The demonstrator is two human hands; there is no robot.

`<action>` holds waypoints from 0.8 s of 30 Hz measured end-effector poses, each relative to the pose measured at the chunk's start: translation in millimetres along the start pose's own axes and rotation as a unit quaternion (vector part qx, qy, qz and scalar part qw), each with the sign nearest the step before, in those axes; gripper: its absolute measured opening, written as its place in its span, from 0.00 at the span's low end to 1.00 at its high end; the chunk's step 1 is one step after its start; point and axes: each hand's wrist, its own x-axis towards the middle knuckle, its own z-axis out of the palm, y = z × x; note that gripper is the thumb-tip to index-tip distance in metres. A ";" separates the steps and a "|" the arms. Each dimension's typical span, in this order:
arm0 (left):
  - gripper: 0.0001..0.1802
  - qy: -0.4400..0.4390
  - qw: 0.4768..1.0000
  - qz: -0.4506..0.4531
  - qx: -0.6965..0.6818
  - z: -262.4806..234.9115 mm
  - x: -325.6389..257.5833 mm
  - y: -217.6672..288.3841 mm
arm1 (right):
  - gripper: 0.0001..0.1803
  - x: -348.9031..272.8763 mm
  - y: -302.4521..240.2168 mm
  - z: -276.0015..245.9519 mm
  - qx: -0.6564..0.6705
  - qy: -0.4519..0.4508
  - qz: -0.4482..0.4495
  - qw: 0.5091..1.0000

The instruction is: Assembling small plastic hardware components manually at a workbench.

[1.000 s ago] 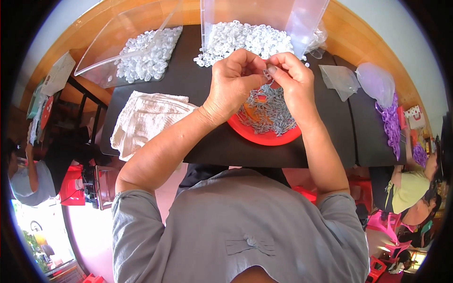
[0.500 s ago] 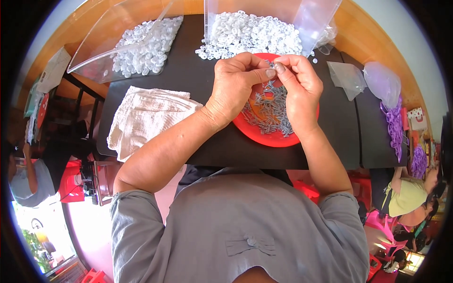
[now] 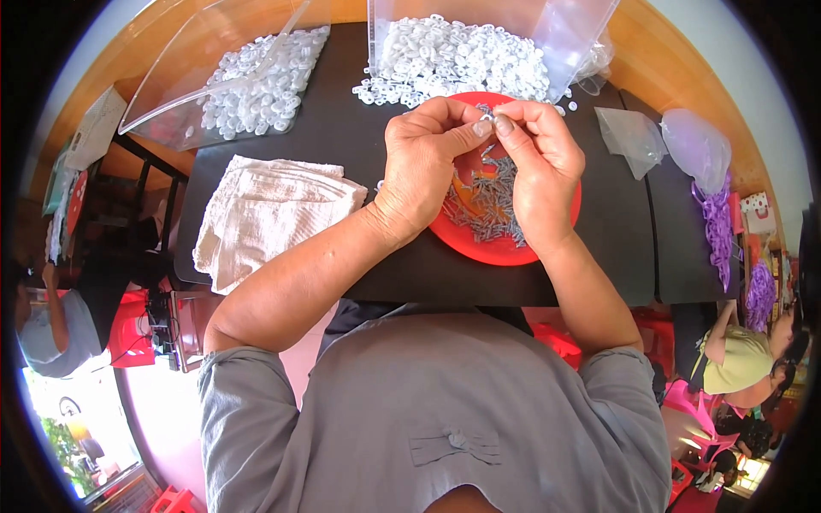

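Left hand [image 3: 428, 162]: thumb and forefinger pressed together on a small metal piece [image 3: 486, 114] | Right hand [image 3: 540, 167]: fingertips pinch the same piece from its right | Piece: upper centre of frame, between both hands, equally near each, long axis unclear | Below: red plate [image 3: 560, 224] of grey screws [image 3: 489, 203].

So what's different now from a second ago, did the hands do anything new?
Very little. The left hand and right hand stay together above the red plate, fingertips pinching a tiny metal piece; whether it was newly picked up can't be told. The whole scene slid slightly in the picture, which looks like head movement. The white rings, folded cloth and black table lie as before.
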 end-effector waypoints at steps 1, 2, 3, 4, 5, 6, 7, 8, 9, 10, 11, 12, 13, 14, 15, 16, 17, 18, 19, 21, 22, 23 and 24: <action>0.05 -0.001 1.000 -0.005 -0.011 0.0 -0.3 -0.2 | 0.04 -0.1 0.2 0.5 0.022 -0.003 0.014 1.000; 0.05 -0.001 1.000 -0.005 -0.011 0.3 -0.3 -0.3 | 0.04 -0.4 0.3 0.6 0.044 -0.005 0.028 0.999; 0.05 -0.002 1.000 -0.005 -0.006 0.7 0.1 -0.1 | 0.04 -1.0 -1.2 0.3 0.044 -0.004 0.029 0.999; 0.06 0.000 1.000 -0.004 -0.001 -0.3 -0.2 0.5 | 0.04 -1.4 -4.5 1.5 0.032 0.005 0.040 0.999; 0.06 0.002 1.000 -0.004 0.000 -2.2 0.7 -0.4 | 0.04 -1.0 -7.6 2.5 0.019 0.013 0.051 0.998; 0.06 -0.003 1.000 -0.007 0.000 -4.7 2.6 -2.3 | 0.04 0.8 -11.0 2.3 0.021 0.012 0.051 0.998; 0.06 -0.010 1.000 -0.012 -0.002 -4.4 3.6 -3.0 | 0.05 3.0 -15.1 -1.3 0.034 0.019 0.072 0.997; 0.06 -0.011 1.000 -0.013 -0.002 -4.0 3.3 -3.0 | 0.05 4.1 -16.9 -4.3 0.047 0.026 0.092 0.994; 0.06 -0.013 1.000 -0.024 -0.004 -3.2 2.8 -2.1 | 0.05 4.5 -16.4 -6.3 0.046 0.027 0.093 0.994; 0.06 -0.016 0.999 -0.035 -0.006 -2.4 2.4 -1.3 | 0.05 5.5 -15.4 -7.8 0.041 0.020 0.085 0.995; 0.06 -0.016 0.999 -0.036 -0.006 -2.1 2.3 -1.6 | 0.06 5.9 -14.9 -8.7 0.037 0.012 0.078 0.996; 0.06 -0.021 0.999 -0.040 -0.006 -1.7 2.2 -1.9 | 0.06 5.6 -15.1 -8.2 0.037 0.013 0.078 0.996; 0.07 -0.025 0.999 -0.044 -0.006 -1.8 2.1 -2.2 | 0.06 5.3 -14.9 -6.7 0.044 0.000 0.078 0.996; 0.07 -0.025 0.999 -0.044 -0.006 -1.8 1.9 -1.9 | 0.06 5.1 -14.9 -5.9 0.052 -0.012 0.079 0.995; 0.07 -0.027 0.998 -0.049 -0.009 -1.8 1.8 -0.7 | 0.06 5.2 -14.8 -6.2 0.052 -0.012 0.079 0.995; 0.07 -0.029 0.998 -0.053 -0.012 -1.7 1.7 0.5 | 0.05 5.6 -14.7 -7.0 0.047 -0.013 0.086 0.995; 0.07 -0.028 0.998 -0.054 -0.012 -1.6 1.5 1.6 | 0.05 5.8 -14.9 -7.8 0.042 -0.014 0.093 0.995; 0.07 -0.029 0.998 -0.053 -0.019 -1.5 1.3 2.6 | 0.05 6.0 -15.6 -8.6 0.042 -0.014 0.093 0.995; 0.07 -0.029 0.998 -0.053 -0.026 -1.7 0.9 3.4 | 0.05 6.0 -16.7 -9.2 0.029 -0.020 0.103 0.994; 0.07 -0.031 0.998 -0.054 -0.027 -2.9 0.7 4.4 | 0.05 5.7 -17.2 -8.9 0.017 -0.026 0.113 0.993; 0.07 -0.033 0.997 -0.056 -0.029 -3.3 0.9 4.6 | 0.05 5.8 -17.3 -8.4 0.011 -0.029 0.108 0.994; 0.07 -0.033 0.997 -0.056 -0.029 -3.6 1.2 3.9 | 0.05 6.0 -17.3 -8.0 0.005 -0.031 0.102 0.994; 0.06 -0.034 0.997 -0.053 -0.040 -3.8 1.6 2.8 | 0.05 6.7 -17.3 -8.0 0.005 -0.031 0.102 0.994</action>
